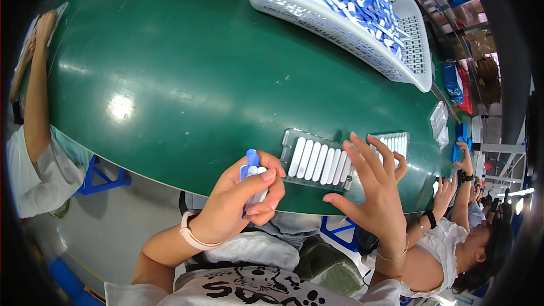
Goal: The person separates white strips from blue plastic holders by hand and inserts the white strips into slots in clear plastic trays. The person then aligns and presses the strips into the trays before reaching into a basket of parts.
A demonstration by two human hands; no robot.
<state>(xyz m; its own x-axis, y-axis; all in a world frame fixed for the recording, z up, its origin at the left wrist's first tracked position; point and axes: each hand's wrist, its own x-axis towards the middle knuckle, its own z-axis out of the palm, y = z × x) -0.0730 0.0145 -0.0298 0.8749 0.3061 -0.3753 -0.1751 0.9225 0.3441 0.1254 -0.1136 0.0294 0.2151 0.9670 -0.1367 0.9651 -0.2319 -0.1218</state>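
My left hand point(243, 190) is closed around a small bundle of rounded blue-and-white plastic sticks point(253, 161), held upright just above the table's near edge. To its right lies a clear plastic tray point(291, 134) with a row of several white rounded sticks point(315, 161) side by side. Over the right end of this tray hovers my right hand point(371, 187), its fingers spread and nothing visible in them. The hand hides part of that end, so I cannot tell whether a fingertip touches a stick.
A white perforated basket point(334, 29) heaped with loose blue and white sticks stands on the far side of the green table point(170, 79). Another filled clear tray point(403, 143) lies beyond my right hand. Co-workers' arms reach in at the far left point(38, 88) and right point(445, 198).
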